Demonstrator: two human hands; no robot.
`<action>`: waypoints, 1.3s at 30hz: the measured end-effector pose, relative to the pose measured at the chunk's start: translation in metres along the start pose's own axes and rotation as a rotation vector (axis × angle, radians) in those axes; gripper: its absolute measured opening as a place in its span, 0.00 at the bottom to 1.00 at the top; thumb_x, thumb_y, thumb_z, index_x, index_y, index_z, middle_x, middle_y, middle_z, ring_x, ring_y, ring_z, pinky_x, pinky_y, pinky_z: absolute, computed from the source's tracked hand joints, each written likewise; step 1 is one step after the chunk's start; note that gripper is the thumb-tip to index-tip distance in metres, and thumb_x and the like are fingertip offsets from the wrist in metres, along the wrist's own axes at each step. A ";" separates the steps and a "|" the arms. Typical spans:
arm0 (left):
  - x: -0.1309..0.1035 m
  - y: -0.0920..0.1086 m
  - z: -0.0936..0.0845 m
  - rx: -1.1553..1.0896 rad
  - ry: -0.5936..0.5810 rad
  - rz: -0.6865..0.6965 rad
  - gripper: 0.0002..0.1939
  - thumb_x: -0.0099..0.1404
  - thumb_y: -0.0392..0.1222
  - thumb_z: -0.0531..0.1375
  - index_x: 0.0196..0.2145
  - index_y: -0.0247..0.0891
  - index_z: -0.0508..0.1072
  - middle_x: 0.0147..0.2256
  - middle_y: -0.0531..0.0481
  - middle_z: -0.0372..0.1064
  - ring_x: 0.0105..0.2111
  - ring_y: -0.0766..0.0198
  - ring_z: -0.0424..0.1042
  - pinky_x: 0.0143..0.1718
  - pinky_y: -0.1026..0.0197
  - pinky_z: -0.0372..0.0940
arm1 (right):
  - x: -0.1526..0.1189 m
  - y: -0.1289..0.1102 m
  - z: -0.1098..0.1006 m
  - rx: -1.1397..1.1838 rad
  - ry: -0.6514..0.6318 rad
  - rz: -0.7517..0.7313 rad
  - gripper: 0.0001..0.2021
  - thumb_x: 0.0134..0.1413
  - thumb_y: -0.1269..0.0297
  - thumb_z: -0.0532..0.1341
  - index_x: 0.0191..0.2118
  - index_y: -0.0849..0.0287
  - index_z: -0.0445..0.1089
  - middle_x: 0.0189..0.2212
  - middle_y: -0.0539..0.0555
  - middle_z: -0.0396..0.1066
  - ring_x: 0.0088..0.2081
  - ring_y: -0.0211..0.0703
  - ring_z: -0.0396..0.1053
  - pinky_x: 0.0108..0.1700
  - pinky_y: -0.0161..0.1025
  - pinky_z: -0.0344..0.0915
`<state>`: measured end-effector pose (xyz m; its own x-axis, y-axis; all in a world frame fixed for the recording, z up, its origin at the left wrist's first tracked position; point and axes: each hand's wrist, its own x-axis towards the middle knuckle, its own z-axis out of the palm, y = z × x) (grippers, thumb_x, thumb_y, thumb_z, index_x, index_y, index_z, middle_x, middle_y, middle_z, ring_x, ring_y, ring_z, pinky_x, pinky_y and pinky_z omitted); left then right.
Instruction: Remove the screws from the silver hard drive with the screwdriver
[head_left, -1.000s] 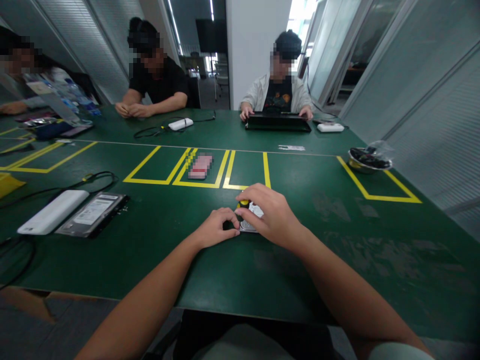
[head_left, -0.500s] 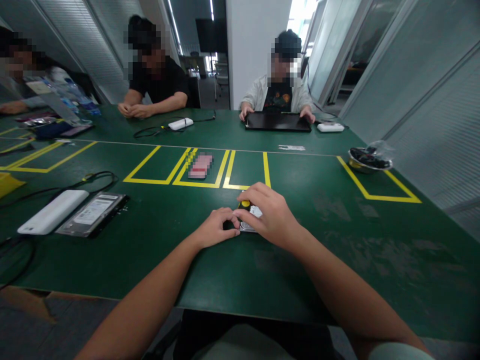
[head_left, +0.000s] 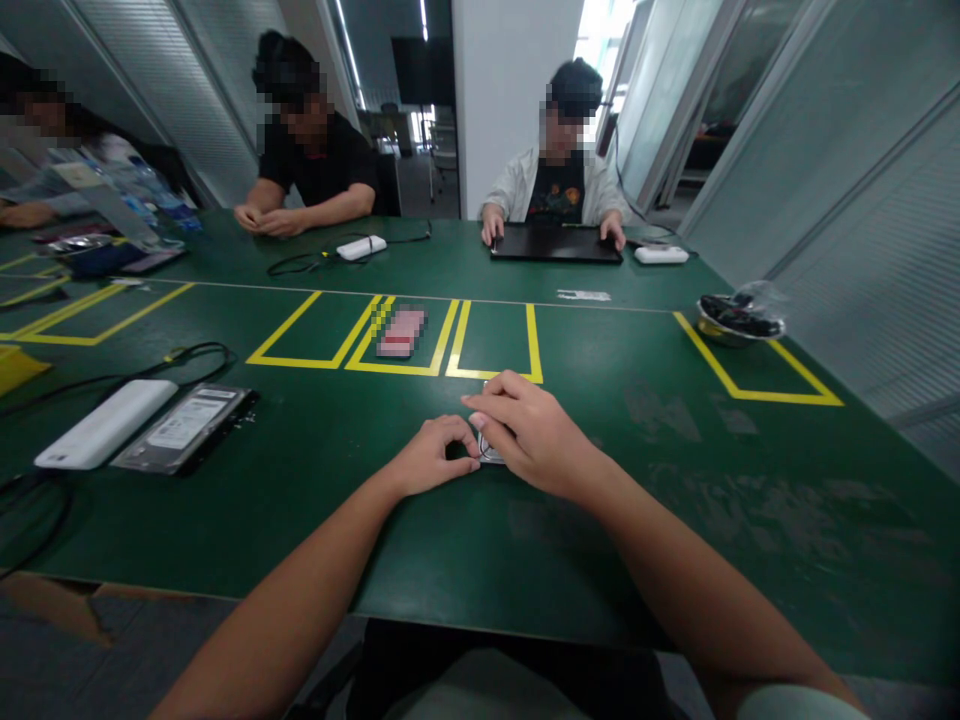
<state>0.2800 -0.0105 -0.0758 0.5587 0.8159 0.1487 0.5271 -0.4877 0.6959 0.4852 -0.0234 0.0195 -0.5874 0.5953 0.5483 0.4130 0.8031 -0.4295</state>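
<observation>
A small silvery object (head_left: 491, 452) lies flat on the green table, mostly hidden under my right hand (head_left: 529, 430). The fingers of my right hand reach over it to the left, and whether they grip anything is hidden. My left hand (head_left: 436, 455) rests at the left edge of the silvery object, its thumb and forefinger curved round to that edge and pinching it. A hard drive (head_left: 180, 430) with a white label lies at the left, beside a white power bank (head_left: 107, 424).
Yellow tape rectangles mark the green table (head_left: 480, 560). A pink phone-like item (head_left: 402, 332) lies in one. At the back right stands a bowl of dark items (head_left: 739, 318). Across the table, one person holds a black panel (head_left: 556, 243); other people sit further left.
My right hand has turned and flattened slightly over the silvery object, and its fingers now cover the yellow and black item that showed before. My left hand has hardly moved.
</observation>
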 end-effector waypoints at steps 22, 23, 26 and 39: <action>0.000 -0.005 0.002 -0.027 0.019 0.015 0.08 0.60 0.42 0.64 0.38 0.39 0.75 0.40 0.51 0.74 0.43 0.58 0.71 0.47 0.56 0.63 | 0.005 0.003 -0.005 0.065 0.028 -0.103 0.07 0.62 0.68 0.56 0.43 0.61 0.68 0.41 0.59 0.71 0.45 0.46 0.68 0.47 0.45 0.67; 0.000 -0.004 0.002 -0.023 0.015 0.021 0.08 0.60 0.42 0.64 0.37 0.39 0.75 0.39 0.51 0.74 0.43 0.59 0.71 0.47 0.56 0.63 | 0.004 0.003 -0.006 0.087 0.030 -0.122 0.09 0.61 0.71 0.55 0.45 0.62 0.69 0.43 0.60 0.72 0.47 0.46 0.69 0.49 0.45 0.67; 0.001 -0.002 0.000 -0.011 0.003 0.022 0.06 0.60 0.42 0.64 0.34 0.38 0.75 0.36 0.51 0.74 0.40 0.59 0.70 0.45 0.57 0.63 | 0.003 0.003 -0.009 0.118 0.009 -0.148 0.15 0.60 0.75 0.51 0.49 0.62 0.69 0.47 0.60 0.74 0.51 0.46 0.69 0.54 0.48 0.67; 0.000 0.001 0.000 -0.033 0.015 0.000 0.04 0.60 0.41 0.63 0.32 0.38 0.74 0.36 0.52 0.74 0.41 0.60 0.71 0.45 0.58 0.63 | 0.003 0.003 -0.009 0.072 0.018 -0.078 0.10 0.61 0.70 0.58 0.46 0.62 0.71 0.42 0.59 0.72 0.44 0.43 0.70 0.45 0.42 0.69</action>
<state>0.2805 -0.0111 -0.0754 0.5489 0.8206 0.1592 0.5053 -0.4774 0.7189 0.4913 -0.0189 0.0258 -0.6027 0.5317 0.5950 0.3149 0.8437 -0.4349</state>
